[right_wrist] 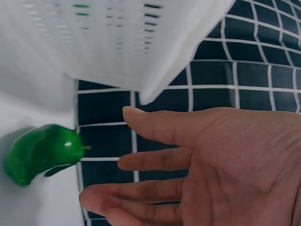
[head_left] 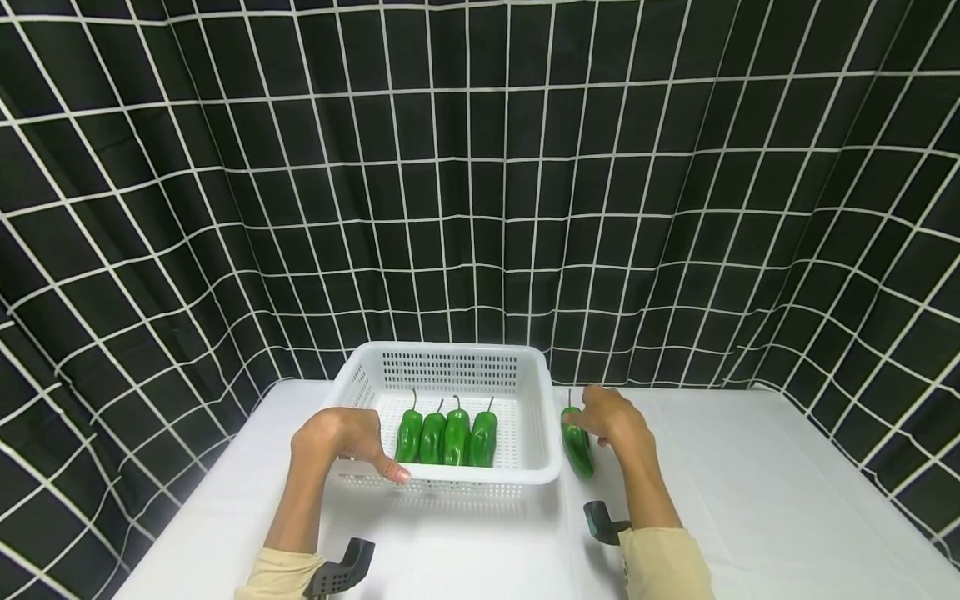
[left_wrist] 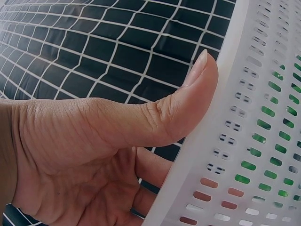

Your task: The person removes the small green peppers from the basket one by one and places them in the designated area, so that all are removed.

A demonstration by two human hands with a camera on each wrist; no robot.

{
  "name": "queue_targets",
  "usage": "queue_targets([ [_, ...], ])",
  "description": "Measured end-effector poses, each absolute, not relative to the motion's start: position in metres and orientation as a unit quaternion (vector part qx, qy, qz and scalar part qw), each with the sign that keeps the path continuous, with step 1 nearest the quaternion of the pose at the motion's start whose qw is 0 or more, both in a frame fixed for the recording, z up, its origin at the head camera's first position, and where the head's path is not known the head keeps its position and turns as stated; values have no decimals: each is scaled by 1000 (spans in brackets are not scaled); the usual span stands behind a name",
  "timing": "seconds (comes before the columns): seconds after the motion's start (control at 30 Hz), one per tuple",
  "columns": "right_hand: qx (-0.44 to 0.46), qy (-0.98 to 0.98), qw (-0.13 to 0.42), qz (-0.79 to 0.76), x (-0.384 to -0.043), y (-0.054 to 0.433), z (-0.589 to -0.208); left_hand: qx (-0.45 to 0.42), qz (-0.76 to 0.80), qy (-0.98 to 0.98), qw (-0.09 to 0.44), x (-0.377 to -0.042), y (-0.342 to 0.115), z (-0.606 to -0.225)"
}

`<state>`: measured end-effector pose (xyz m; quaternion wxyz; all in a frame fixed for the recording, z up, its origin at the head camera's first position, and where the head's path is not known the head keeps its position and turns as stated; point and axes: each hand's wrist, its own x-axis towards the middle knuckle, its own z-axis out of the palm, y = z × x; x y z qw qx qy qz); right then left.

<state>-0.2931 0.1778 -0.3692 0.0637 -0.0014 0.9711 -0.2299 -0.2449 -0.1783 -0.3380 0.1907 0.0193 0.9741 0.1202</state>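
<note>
My left hand grips the near left rim of a white plastic basket; in the left wrist view its thumb lies against the rim and its fingertips show faintly through the slots. Several green peppers lie side by side in the basket, stems toward the back. To the right of the basket, another green pepper rests on the white table. My right hand is over that pepper's stem end. In the right wrist view, its fingers are extended and apart from the pepper.
White cloth covers the table. Black curtains with a white grid stand behind and along both sides. The basket's right wall is close to my right hand. Dark wrist devices project inward from both sleeves.
</note>
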Motion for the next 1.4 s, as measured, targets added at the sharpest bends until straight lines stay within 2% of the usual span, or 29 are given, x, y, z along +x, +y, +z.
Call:
queue_targets([
  [0.33,-32,972,-22,-233,-281,159,-345,25,119,973,195,-246,-179,-336],
  [0.67,-136,943,-89,-291,-283,128,-346,26,118,970,210,-249,-180,-336],
  [0.83,-162,935,-83,-305,-284,110,-352,25,122,972,201,-247,-181,-336],
  [1.4,-189,936,-6,-297,-285,79,-380,28,125,970,204,-247,-180,-337],
])
